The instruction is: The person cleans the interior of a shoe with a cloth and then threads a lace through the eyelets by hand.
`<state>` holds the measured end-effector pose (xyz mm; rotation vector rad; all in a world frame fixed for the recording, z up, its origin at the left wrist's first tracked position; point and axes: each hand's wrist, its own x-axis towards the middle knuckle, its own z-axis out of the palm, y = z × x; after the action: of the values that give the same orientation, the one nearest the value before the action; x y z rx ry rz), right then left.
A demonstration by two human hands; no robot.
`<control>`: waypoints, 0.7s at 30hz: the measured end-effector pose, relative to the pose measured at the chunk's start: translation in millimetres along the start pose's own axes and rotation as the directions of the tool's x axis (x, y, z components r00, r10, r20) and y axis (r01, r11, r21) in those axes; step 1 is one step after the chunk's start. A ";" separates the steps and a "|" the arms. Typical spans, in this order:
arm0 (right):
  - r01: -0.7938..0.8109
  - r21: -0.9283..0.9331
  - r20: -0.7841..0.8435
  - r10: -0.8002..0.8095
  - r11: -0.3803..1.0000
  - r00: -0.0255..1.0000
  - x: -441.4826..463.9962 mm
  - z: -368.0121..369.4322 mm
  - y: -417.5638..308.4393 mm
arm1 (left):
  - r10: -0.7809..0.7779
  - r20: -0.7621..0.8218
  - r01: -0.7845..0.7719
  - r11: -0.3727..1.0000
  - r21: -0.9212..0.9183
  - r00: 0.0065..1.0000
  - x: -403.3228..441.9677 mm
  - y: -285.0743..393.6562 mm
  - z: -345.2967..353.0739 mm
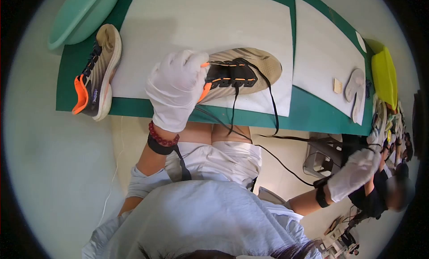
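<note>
A beige running shoe (267, 70) with a black lacing panel and orange lining lies on a white board, its toe to the right. My gloved left hand (176, 87) is closed round its heel and collar, hiding that end. Black shoelaces (273, 102) trail from the panel over the table's front edge. Out to the right, past the table's front edge, my gloved right hand (356, 173) is closed with its fingertips pinched. A dark lace runs toward these fingers, though its end there is small. The matching shoe (99, 75) lies at the table's left end, nothing touching it.
A teal basin (82, 18) leans at the back left corner. Right of the white board (154, 33), a second board (319, 58) carries pale insoles (355, 85) and a small tan piece (337, 86). A yellow bin (385, 75), a grey stool (318, 158) and another person (380, 189) are at right.
</note>
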<state>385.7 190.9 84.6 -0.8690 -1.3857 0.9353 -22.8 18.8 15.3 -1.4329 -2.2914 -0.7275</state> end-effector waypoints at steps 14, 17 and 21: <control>-0.399 -0.666 0.191 0.661 0.631 0.726 -32.8 115.8 33.5 | 0.002 -0.046 -0.002 1.000 -0.005 0.999 1.7 2.5 -1.6; -0.327 -0.726 0.183 0.628 0.605 0.756 -26.8 139.5 13.1 | -0.012 -0.020 0.012 1.000 0.003 1.000 2.2 5.2 -3.7; 0.012 -0.435 0.196 0.082 0.900 0.977 -25.6 144.2 -12.7 | 0.004 -0.019 -0.004 1.000 0.012 1.000 2.3 4.5 -4.0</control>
<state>242.8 156.7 88.0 -1.1564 -1.8093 0.7700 -19.7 19.8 20.8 -1.4189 -2.2743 -0.7226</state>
